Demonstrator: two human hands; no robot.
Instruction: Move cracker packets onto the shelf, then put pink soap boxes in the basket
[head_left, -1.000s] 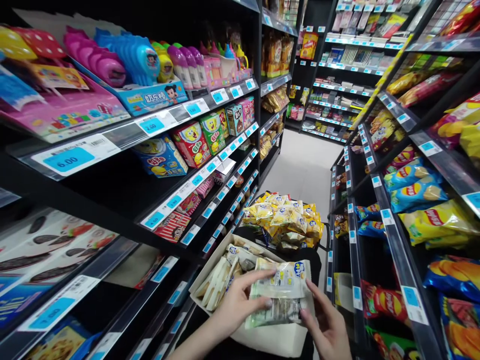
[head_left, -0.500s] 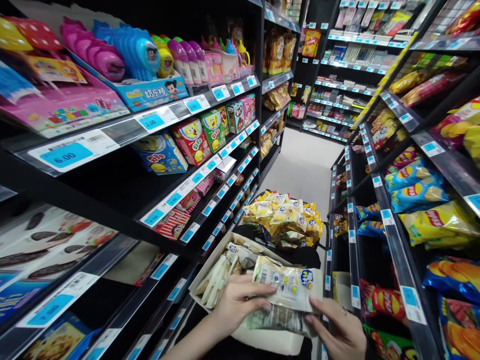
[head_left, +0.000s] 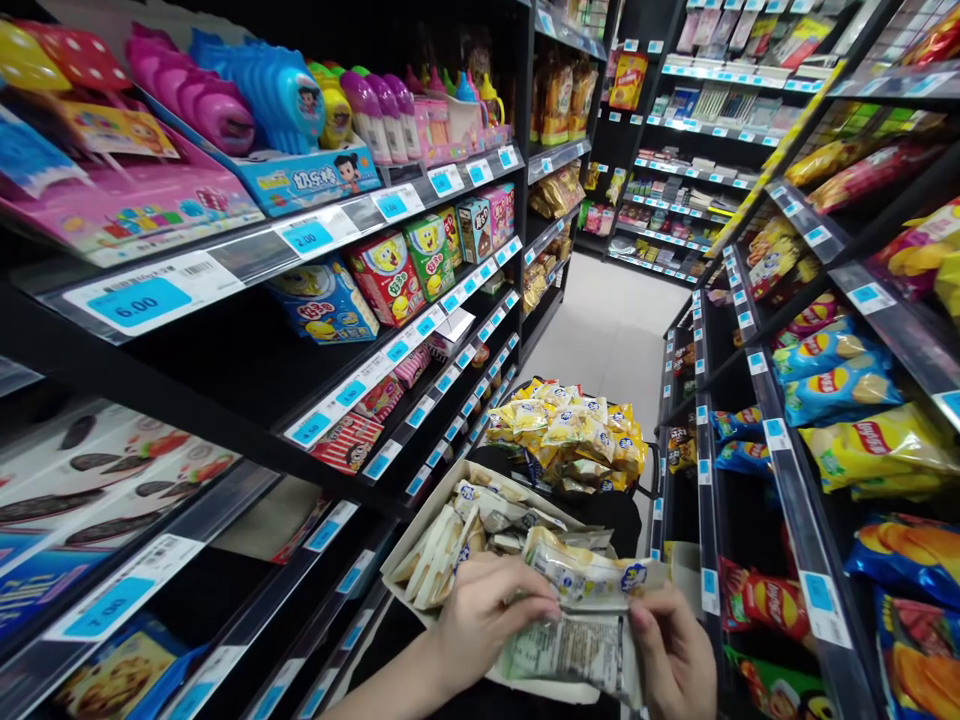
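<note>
At the bottom centre, both my hands grip small plastic snack packets above an open pale cardboard box (head_left: 420, 545). My left hand (head_left: 487, 615) is closed, its fingers and thumb pinching the left end of the packets. At the other end, my right hand (head_left: 675, 645) pinches with thumb and fingers. The upper snack packet (head_left: 592, 575) is white with a blue logo and tilts away from me. Below it lies a second snack packet (head_left: 570, 650), clear and greenish with printed text. More white packets (head_left: 439, 550) fill the box's left and back part.
Beyond the box, several yellow snack packets (head_left: 562, 425) are piled on something dark. Shelves with price tags line both sides: toy candies (head_left: 292, 110) and biscuit boxes (head_left: 386, 275) left, chip bags (head_left: 862, 440) right. A grey floor aisle (head_left: 611, 310) runs ahead to more shelves.
The upper packet has tipped back, so its printed face shows less and the lower packet shows more. My fingers have curled tighter, and my right hand has shifted slightly left.
</note>
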